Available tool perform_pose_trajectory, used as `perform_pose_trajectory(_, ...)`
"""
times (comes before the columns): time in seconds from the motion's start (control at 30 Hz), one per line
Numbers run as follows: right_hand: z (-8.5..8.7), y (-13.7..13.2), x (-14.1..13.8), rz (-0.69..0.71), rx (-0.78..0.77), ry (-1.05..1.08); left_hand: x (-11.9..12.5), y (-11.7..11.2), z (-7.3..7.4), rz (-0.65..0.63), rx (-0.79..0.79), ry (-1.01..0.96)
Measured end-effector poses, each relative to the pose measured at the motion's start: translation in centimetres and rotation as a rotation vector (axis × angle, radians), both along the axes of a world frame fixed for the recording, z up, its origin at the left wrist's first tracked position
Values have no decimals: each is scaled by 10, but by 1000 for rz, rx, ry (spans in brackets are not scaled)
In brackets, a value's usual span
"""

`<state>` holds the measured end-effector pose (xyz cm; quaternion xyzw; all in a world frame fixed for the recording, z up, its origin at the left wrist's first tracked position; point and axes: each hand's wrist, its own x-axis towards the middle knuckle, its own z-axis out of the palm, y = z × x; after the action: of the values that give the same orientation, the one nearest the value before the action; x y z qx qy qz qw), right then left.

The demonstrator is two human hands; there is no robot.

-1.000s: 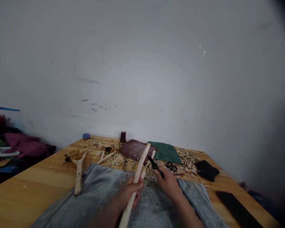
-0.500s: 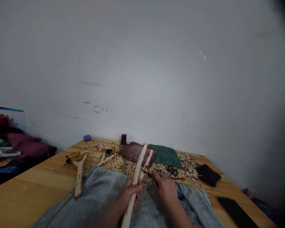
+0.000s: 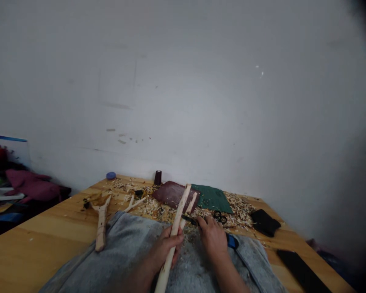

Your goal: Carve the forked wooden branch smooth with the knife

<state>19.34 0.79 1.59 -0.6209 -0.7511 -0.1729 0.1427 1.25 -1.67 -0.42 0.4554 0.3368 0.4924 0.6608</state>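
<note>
My left hand (image 3: 168,245) is closed around a peeled, pale forked branch (image 3: 179,212), which slants up and away from me. Its two prongs point toward the wall. My right hand (image 3: 212,238) grips a knife (image 3: 232,241); the blue and black end of its handle sticks out to the right of the palm. The dark blade lies at the shorter right prong (image 3: 191,203), and whether it touches the wood I cannot tell. Beneath both hands a grey cloth (image 3: 132,236) with wood bits on it covers the table's near edge.
Wood shavings (image 3: 240,209) are strewn over the back of the table, around maroon (image 3: 167,195) and green sheets (image 3: 213,199). Scissors (image 3: 220,217) lie beyond my right hand. A peeled fork (image 3: 101,224) rests at left, a dark thread spool (image 3: 157,177) at back, a black phone-like slab (image 3: 301,270) at right.
My right hand has turned and shifted slightly up, so more of the knife's blue handle end shows. The branch stays in my left hand, nearly still. The view has shifted slightly.
</note>
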Motion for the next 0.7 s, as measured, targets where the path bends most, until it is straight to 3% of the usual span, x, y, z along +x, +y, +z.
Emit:
perform_pose_trajectory(0.2, -6, 5, 6, -4, 52, 69, 2, 4, 1, -76, -33, -172)
perform_pose_trajectory(0.33, -16, 15, 18, 179, 70, 442, -1, 5, 2, -79, -58, -209)
perform_pose_trajectory(0.47, -18, 18, 20, 253, 172, 808, -3, 5, 5, -116, -94, -271)
perform_pose_trajectory(0.7, -8, 13, 10, 313, 86, 1105, -1, -1, 15, -171, -142, -335)
